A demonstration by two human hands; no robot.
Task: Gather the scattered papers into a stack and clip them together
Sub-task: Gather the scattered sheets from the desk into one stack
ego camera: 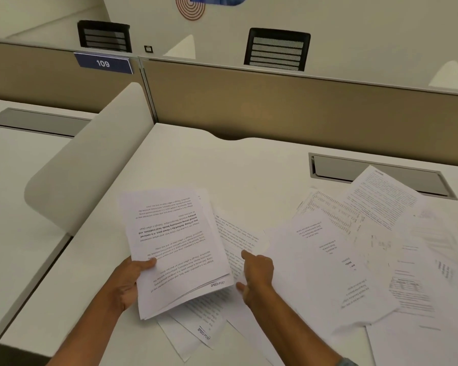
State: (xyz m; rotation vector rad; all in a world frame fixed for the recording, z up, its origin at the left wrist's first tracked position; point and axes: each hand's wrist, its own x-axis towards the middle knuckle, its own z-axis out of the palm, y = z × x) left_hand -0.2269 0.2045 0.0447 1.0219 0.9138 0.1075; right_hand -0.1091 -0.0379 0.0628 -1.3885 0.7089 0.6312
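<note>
My left hand (128,281) grips a stack of printed papers (175,247) by its lower left edge and holds it tilted above the white desk (185,159). My right hand (257,276) is just right of the stack, fingers apart, its index finger pressing on a loose sheet (236,239) that lies flat. Two more sheets (198,320) poke out under the stack near the front edge. Many scattered sheets (354,254) overlap across the right half of the desk. No clip is in view.
A grey cable tray (376,173) is set into the desk at the back right, partly covered by a sheet. A beige partition (275,101) closes the back. A white curved divider (90,159) stands on the left. Two black chairs are beyond the partition.
</note>
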